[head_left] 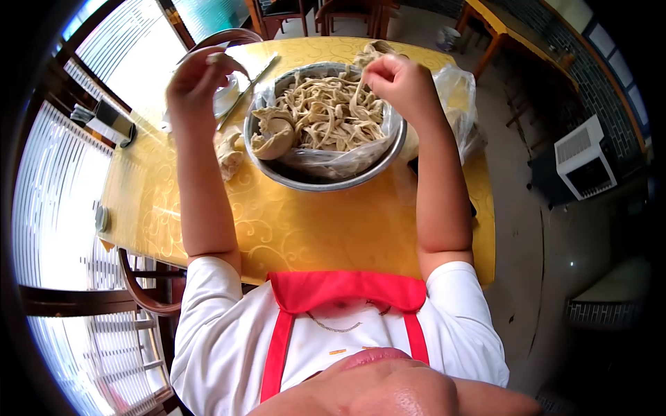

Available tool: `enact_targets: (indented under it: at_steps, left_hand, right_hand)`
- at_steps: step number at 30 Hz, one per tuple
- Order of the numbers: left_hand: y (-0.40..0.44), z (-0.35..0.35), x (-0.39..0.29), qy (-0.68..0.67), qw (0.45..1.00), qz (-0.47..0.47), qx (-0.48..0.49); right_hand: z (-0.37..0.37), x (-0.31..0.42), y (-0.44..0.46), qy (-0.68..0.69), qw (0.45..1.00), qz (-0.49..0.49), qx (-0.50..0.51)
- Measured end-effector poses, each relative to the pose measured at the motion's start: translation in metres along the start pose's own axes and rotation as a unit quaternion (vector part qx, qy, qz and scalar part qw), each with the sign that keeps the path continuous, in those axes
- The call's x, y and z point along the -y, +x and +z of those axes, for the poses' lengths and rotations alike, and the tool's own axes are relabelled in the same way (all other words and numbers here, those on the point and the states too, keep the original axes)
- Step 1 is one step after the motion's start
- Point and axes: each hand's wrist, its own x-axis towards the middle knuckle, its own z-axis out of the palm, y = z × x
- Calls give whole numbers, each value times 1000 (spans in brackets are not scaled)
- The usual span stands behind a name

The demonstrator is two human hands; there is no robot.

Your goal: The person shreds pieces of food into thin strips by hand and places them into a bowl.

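Note:
In front of me a metal basin [326, 186] lined with clear plastic [333, 161] holds a heap of pale beige strips [336, 104] that look like tripe. A larger folded piece [276, 135] lies against its left side. My right hand [401, 80] is closed in a pinch above the basin's far right, with a pale strip [358, 98] hanging from the fingertips. My left hand [200, 80] is raised left of the basin, apart from it, with its fingers curled together. What it holds, if anything, is hard to make out.
Another uncut piece [230, 154] lies left of the basin, and more pieces [378, 52] sit behind it. A long thin object [258, 75] lies near a white dish [225, 97]. A clear plastic bag [458, 97] stands at the right of the yellow-covered table [326, 229].

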Motion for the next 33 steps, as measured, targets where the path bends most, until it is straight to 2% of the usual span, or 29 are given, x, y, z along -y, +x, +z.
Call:
enact_targets:
  at_steps: [1,2,3,5,8,12,15,21,24,27,33]
  left_hand:
    - [-4,5,-1,-30,998,-22,45]
    - [-9,12,-2,-29,996,-46,65]
    - [-13,22,-2,-30,994,-70,84]
    - [-20,35,1,-111,979,-97,142]
    - [-29,46,0,-126,965,-161,165]
    - [-34,54,-7,-107,961,-170,192]
    - [-34,53,-5,-116,957,-172,201]
    - [-34,50,-1,-98,953,-173,229]
    - [-34,48,-3,-111,945,-183,248]
    - [-35,48,-7,-120,941,-200,245]
    - [-40,56,-11,-89,951,-164,247]
  right_hand:
    - [2,6,-2,-8,998,34,53]
    - [8,6,-2,-12,997,27,67]
    - [15,5,-2,-11,998,9,68]
    - [27,7,-5,-14,997,-73,1]
    - [21,35,-13,64,996,-41,49]
    - [28,42,-18,173,980,-50,84]
    - [26,48,-19,260,959,23,107]
    - [18,50,-18,252,956,46,145]
    - [11,50,-16,311,928,78,190]
    - [13,48,-16,310,927,79,193]
    - [18,42,-17,199,964,35,175]
